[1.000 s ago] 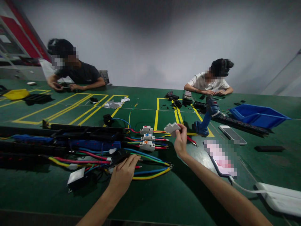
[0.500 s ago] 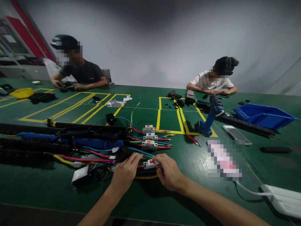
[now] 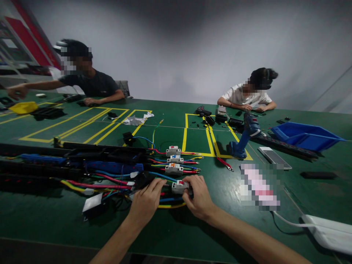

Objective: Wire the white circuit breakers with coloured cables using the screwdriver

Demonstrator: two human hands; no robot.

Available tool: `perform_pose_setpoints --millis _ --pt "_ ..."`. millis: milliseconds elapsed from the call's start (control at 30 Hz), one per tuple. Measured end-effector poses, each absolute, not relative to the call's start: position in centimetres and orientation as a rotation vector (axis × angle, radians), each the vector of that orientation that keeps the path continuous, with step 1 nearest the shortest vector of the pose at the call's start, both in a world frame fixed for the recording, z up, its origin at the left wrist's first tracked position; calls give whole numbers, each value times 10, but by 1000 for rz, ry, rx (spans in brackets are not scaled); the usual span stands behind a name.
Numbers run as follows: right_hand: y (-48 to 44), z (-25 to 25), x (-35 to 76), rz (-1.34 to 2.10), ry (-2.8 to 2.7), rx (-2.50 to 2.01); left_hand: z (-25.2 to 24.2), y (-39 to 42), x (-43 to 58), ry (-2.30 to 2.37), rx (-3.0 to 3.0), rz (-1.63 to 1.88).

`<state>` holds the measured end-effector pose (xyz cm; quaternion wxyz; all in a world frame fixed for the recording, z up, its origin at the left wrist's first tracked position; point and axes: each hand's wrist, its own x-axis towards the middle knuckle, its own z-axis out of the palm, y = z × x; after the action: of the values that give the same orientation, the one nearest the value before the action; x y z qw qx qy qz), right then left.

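My right hand (image 3: 198, 194) grips a white circuit breaker (image 3: 179, 187) with a red switch by its right end. My left hand (image 3: 147, 198) is closed around wires just left of the breaker, its fingertips pinched on a wire end; the fingers partly hide it. Beneath the left hand's fingers lies a black part (image 3: 144, 179). Blue and yellow-green wires (image 3: 173, 206) pass below the breaker. Above it, three similar breakers (image 3: 174, 169) lie in a column with coloured wires on both sides.
Long black strips with blue sections (image 3: 115, 167) lie at left. A cordless drill (image 3: 246, 135) stands at right, near a phone (image 3: 275, 158), a blue bin (image 3: 308, 135) and a white power strip (image 3: 330, 233). Two people sit across the green table (image 3: 170, 128).
My right hand has shifted the breaker slightly right and up, away from the red wire end beside my left hand. The person at far left has stretched an arm out leftward.
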<state>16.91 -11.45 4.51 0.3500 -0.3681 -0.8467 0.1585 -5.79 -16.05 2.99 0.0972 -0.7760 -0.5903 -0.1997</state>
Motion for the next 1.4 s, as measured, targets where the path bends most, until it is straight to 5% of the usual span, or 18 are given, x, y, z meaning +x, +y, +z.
perform_pose_setpoints --millis 1400 --pt "-113 44 169 611 -2085 -895 27 -158 -62 -1723 -2309 -594"
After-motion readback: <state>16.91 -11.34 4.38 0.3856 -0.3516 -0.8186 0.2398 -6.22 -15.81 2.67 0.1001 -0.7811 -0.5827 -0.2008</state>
